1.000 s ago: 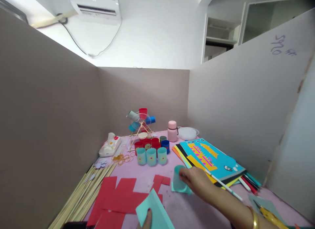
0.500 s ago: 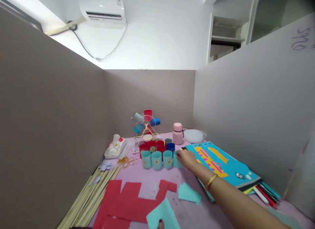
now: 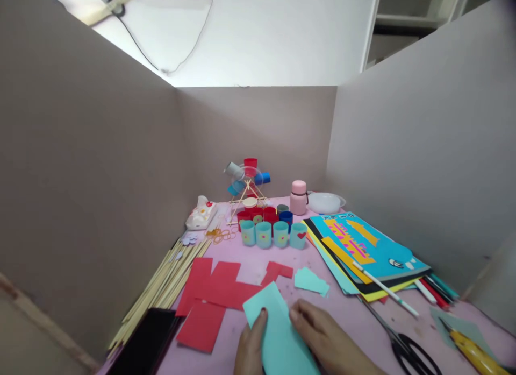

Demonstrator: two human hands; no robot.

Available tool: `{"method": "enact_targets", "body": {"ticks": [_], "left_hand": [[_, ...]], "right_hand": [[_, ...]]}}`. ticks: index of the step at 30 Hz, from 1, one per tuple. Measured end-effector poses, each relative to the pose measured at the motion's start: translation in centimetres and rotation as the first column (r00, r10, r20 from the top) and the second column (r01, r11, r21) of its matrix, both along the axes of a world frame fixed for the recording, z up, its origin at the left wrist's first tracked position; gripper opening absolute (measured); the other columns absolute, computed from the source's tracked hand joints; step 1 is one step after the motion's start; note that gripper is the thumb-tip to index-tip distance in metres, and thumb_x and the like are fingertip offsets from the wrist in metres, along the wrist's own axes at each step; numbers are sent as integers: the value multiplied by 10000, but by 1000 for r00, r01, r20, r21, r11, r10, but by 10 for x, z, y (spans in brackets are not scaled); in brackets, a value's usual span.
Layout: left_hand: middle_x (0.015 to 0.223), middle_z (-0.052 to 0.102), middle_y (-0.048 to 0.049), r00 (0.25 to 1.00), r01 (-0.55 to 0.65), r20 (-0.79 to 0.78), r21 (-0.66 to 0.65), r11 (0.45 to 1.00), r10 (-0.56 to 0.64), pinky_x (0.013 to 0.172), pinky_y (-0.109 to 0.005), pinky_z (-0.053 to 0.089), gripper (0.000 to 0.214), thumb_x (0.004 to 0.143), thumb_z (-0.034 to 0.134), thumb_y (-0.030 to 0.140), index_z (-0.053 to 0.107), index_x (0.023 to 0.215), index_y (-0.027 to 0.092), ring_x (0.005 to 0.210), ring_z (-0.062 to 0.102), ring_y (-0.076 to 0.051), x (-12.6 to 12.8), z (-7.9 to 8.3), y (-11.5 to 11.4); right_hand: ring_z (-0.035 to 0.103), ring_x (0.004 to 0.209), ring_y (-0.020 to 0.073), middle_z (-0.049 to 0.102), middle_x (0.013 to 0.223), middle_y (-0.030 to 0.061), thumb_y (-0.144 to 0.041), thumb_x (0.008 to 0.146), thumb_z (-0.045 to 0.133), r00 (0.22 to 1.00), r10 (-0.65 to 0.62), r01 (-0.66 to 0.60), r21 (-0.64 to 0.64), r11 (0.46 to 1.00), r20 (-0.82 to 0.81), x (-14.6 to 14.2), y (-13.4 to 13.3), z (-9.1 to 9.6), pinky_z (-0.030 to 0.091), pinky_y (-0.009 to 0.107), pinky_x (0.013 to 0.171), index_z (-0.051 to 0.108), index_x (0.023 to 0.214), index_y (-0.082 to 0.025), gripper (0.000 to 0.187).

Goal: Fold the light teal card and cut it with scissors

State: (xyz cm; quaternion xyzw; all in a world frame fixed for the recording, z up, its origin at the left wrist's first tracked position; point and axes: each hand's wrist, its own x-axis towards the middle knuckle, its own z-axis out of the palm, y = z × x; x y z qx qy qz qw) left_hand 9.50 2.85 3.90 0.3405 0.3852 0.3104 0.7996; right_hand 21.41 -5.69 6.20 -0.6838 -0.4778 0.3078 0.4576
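Observation:
A turquoise sheet of paper (image 3: 278, 332) stands at the front of the table, its top corner pointing away from me. My left hand (image 3: 250, 348) grips its left side, thumb pressed flat on the face. At the right edge, my right hand (image 3: 322, 334) has curled fingers closed on the paper. Just beyond lie turquoise paper scraps (image 3: 310, 281) and several red paper pieces (image 3: 226, 289). Farther back, a row of turquoise paper cups includes one with a red heart (image 3: 298, 236); the others carry flowers. Red cups (image 3: 269, 216) and a blue cup (image 3: 286, 220) are behind them.
A wheel model (image 3: 248, 181) with cups stands at the back, near a pink bottle (image 3: 299, 197). Wooden sticks (image 3: 161, 289) and a black phone (image 3: 143, 342) lie left. Coloured sheets (image 3: 363, 246), scissors (image 3: 397, 337) and a yellow utility knife (image 3: 475, 351) lie right. Grey partitions enclose the table.
My right hand has let go of the rightmost turquoise cup and come back to the paper in my left hand. The heart on that cup now shows. The view has tilted down.

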Motion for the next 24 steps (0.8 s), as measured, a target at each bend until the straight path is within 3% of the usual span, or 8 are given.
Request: {"method": "enact_targets", "body": {"ticks": [4,8,11,15,20,24], "left_hand": [[572,637,3,996,46,81,-57,997,-41,753,-344,496,214,733,645,374,583,759,171,626,641,-192,2,13,-16],[745,691,-83,983,151,109,-20,988,-148,769,-350,487,358,810,530,441,610,931,114,748,651,-221,-1,18,-26],[878,695,-108,962,242,106,103,965,-253,778,-323,475,407,822,525,434,597,1050,104,823,638,-217,-1,14,-32],[927,685,-104,928,360,-10,277,891,-372,729,-298,467,453,707,697,364,606,1076,118,808,616,-211,4,0,-35],[678,615,-28,872,488,-182,406,773,-455,592,-230,401,334,716,661,439,680,761,109,633,505,-135,9,-9,-37],[591,535,8,860,509,-266,412,756,-435,485,-215,328,393,716,627,512,681,758,124,526,399,-98,8,-7,-41]], "right_hand": [[427,585,118,447,612,-34,-548,832,455,946,85,-82,21,996,-314,-18,-22,-19,358,230,534,543,706,-143,434],[440,565,116,498,633,-21,-536,824,499,842,-10,45,53,998,-539,-23,-25,-20,362,233,522,584,781,-125,421],[499,598,133,566,662,-7,-525,832,504,815,-91,188,113,976,-572,-22,-26,-19,390,244,556,593,808,-140,396],[556,632,153,638,718,21,-523,844,493,770,-119,283,169,944,-627,-14,-27,-21,420,252,560,599,847,-150,388],[581,673,164,660,722,20,-494,822,553,766,-236,428,199,882,-598,4,-25,-24,443,247,570,598,820,-165,332],[607,675,171,683,735,24,-494,817,562,718,-134,385,229,894,-683,8,-23,-22,468,264,600,611,867,-171,330]]}}
